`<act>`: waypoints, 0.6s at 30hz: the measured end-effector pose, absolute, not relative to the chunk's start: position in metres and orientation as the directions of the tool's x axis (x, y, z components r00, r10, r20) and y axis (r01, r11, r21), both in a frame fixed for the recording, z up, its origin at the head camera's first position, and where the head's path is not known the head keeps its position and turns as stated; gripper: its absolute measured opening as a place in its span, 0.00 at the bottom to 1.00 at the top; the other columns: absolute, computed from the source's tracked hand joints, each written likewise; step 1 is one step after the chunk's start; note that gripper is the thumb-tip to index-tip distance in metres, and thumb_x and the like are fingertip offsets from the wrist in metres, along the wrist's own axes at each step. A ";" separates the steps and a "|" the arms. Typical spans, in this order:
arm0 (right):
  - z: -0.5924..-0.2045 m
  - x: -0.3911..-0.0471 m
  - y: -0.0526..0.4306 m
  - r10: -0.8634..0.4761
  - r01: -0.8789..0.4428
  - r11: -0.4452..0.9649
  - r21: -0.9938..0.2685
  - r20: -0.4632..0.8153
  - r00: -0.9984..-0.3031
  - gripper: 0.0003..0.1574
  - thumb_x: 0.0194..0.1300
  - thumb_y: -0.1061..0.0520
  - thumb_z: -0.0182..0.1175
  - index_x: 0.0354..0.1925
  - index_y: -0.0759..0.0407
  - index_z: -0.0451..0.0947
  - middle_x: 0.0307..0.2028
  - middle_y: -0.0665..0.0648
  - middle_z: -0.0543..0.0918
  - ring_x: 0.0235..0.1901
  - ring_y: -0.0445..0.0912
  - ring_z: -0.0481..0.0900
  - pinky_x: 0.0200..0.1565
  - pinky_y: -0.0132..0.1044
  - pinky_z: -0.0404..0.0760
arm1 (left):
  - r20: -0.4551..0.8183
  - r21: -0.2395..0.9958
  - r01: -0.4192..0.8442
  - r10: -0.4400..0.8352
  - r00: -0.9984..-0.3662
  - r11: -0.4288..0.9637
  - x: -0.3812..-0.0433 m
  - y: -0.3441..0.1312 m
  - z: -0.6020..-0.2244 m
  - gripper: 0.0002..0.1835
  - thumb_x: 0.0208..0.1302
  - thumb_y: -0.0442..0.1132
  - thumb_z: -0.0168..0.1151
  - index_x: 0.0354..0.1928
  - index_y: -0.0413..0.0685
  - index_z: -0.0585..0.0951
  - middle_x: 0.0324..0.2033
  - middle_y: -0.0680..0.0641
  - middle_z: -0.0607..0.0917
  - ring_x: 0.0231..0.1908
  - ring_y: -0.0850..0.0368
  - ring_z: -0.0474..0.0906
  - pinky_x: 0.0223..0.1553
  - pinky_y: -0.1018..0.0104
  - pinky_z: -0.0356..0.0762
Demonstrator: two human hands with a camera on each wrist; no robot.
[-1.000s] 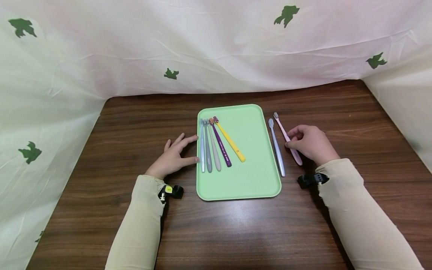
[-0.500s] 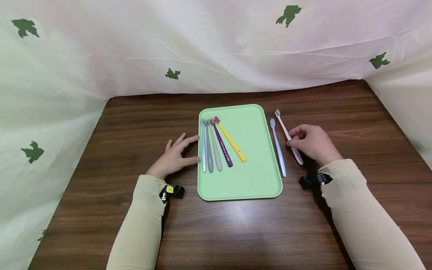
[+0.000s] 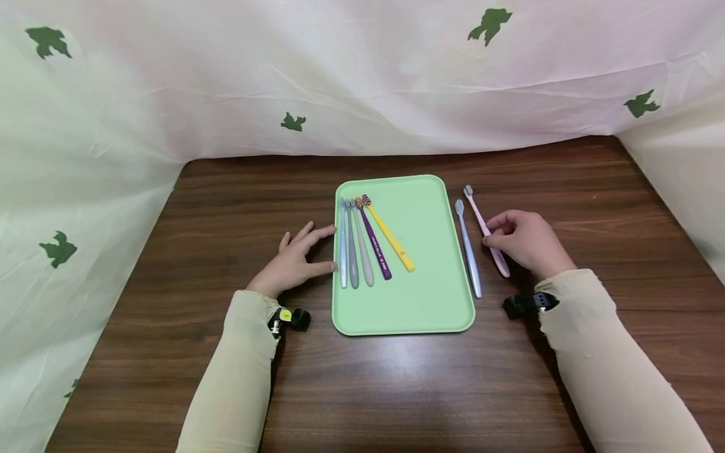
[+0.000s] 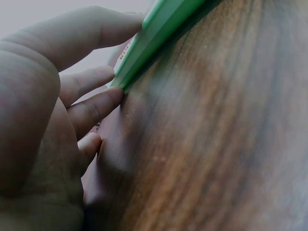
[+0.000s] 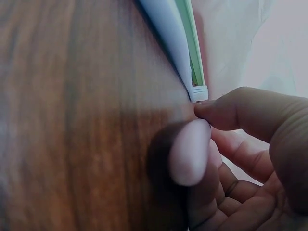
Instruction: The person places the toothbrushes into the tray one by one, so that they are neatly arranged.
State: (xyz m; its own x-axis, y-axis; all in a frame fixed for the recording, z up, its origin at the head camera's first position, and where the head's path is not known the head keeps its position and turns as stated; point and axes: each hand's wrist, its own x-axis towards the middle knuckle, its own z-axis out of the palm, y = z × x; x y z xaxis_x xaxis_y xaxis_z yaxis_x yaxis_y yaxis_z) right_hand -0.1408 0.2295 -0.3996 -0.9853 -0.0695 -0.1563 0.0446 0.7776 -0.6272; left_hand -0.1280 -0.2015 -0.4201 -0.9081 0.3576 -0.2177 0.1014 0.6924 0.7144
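Observation:
My right hand (image 3: 527,242) pinches the handle of a pink toothbrush (image 3: 501,263) between thumb and fingers, right of a light green tray (image 3: 408,314). In the right wrist view the rounded handle end of this pink toothbrush (image 5: 190,154) sticks out below the thumb, close over the wood. A blue toothbrush (image 3: 469,258) lies between it and the tray, along the tray's right side. My left hand (image 3: 291,264) has its fingers spread, fingertips right at the tray's left rim. The left wrist view shows thumb and fingertips at the outer wall of the tray (image 4: 163,29).
Several toothbrushes lie in the tray's left half, heads at the far end: a blue one (image 3: 343,251), grey ones, a purple one (image 3: 375,246) and a yellow one (image 3: 391,236) slanting right. White cloth (image 3: 362,75) with green bird shapes hangs behind the dark wooden table (image 3: 385,390).
The head view has drifted slightly. The pink toothbrush's head end has shifted a little farther away in my right hand's pinch. My left hand stays at the tray's rim.

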 end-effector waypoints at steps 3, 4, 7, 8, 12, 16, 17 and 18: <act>-0.399 -0.141 0.230 -0.067 0.050 0.778 -0.626 -0.162 -0.984 0.20 0.64 0.52 0.68 0.49 0.63 0.81 0.35 0.58 0.83 0.32 0.49 0.77 0.35 0.40 0.74 | -0.217 0.718 0.101 0.360 -0.907 0.688 -0.128 -0.201 -0.420 0.41 0.63 0.57 0.70 0.76 0.69 0.63 0.77 0.53 0.58 0.78 0.58 0.35 0.73 0.47 0.19; -0.400 -0.141 0.230 -0.067 0.050 0.778 -0.626 -0.162 -0.985 0.20 0.64 0.52 0.68 0.49 0.63 0.81 0.35 0.58 0.83 0.32 0.49 0.77 0.35 0.40 0.74 | -0.218 0.718 0.102 0.361 -0.907 0.688 -0.128 -0.202 -0.419 0.41 0.63 0.56 0.70 0.76 0.69 0.63 0.77 0.53 0.58 0.78 0.58 0.35 0.73 0.47 0.19; -0.401 -0.142 0.230 -0.070 0.047 0.777 -0.627 -0.160 -0.985 0.20 0.64 0.52 0.68 0.49 0.63 0.81 0.35 0.58 0.84 0.31 0.49 0.77 0.35 0.40 0.74 | -0.222 0.717 0.097 0.358 -0.907 0.691 -0.129 -0.203 -0.420 0.41 0.63 0.57 0.69 0.76 0.69 0.63 0.77 0.53 0.58 0.78 0.58 0.34 0.73 0.48 0.19; -0.401 -0.142 0.230 -0.070 0.047 0.777 -0.628 -0.160 -0.985 0.20 0.64 0.52 0.68 0.49 0.63 0.81 0.35 0.58 0.84 0.31 0.49 0.78 0.34 0.40 0.75 | -0.224 0.715 0.095 0.356 -0.907 0.693 -0.129 -0.204 -0.420 0.41 0.63 0.57 0.69 0.76 0.69 0.63 0.77 0.52 0.58 0.78 0.58 0.34 0.73 0.47 0.19; -0.401 -0.142 0.230 -0.074 0.048 0.776 -0.629 -0.166 -0.983 0.19 0.64 0.53 0.67 0.48 0.63 0.81 0.35 0.58 0.84 0.31 0.48 0.78 0.34 0.40 0.75 | -0.231 0.712 0.087 0.349 -0.908 0.697 -0.128 -0.204 -0.421 0.41 0.62 0.57 0.70 0.76 0.70 0.63 0.77 0.53 0.58 0.78 0.59 0.34 0.73 0.48 0.19; -0.399 -0.141 0.230 -0.071 0.052 0.775 -0.629 -0.169 -0.983 0.19 0.64 0.53 0.67 0.48 0.63 0.81 0.35 0.59 0.84 0.31 0.48 0.78 0.34 0.39 0.75 | -0.218 0.719 0.095 0.353 -0.910 0.689 -0.128 -0.203 -0.422 0.41 0.62 0.56 0.70 0.76 0.68 0.64 0.77 0.52 0.59 0.78 0.57 0.34 0.73 0.47 0.19; -0.399 -0.141 0.231 -0.069 0.054 0.776 -0.628 -0.170 -0.983 0.19 0.64 0.53 0.67 0.48 0.63 0.81 0.35 0.59 0.84 0.31 0.48 0.78 0.34 0.40 0.75 | -0.215 0.720 0.098 0.354 -0.910 0.688 -0.129 -0.203 -0.423 0.41 0.62 0.56 0.70 0.76 0.68 0.64 0.77 0.52 0.59 0.78 0.57 0.34 0.73 0.47 0.19; -0.398 -0.141 0.231 -0.067 0.056 0.777 -0.627 -0.171 -0.983 0.19 0.64 0.53 0.67 0.48 0.63 0.81 0.35 0.59 0.84 0.31 0.49 0.78 0.34 0.40 0.75 | -0.212 0.720 0.101 0.357 -0.910 0.686 -0.129 -0.202 -0.423 0.41 0.62 0.56 0.70 0.76 0.68 0.64 0.77 0.51 0.59 0.78 0.56 0.34 0.73 0.47 0.19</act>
State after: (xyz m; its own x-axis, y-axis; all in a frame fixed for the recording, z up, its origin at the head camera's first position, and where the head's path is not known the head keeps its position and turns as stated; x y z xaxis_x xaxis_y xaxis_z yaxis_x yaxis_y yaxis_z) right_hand -0.1407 0.2308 -0.3981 -0.9829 -0.0674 -0.1712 0.0559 0.7771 -0.6269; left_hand -0.1286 -0.2022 -0.4228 -0.9098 0.3565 -0.2123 0.1008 0.6861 0.7204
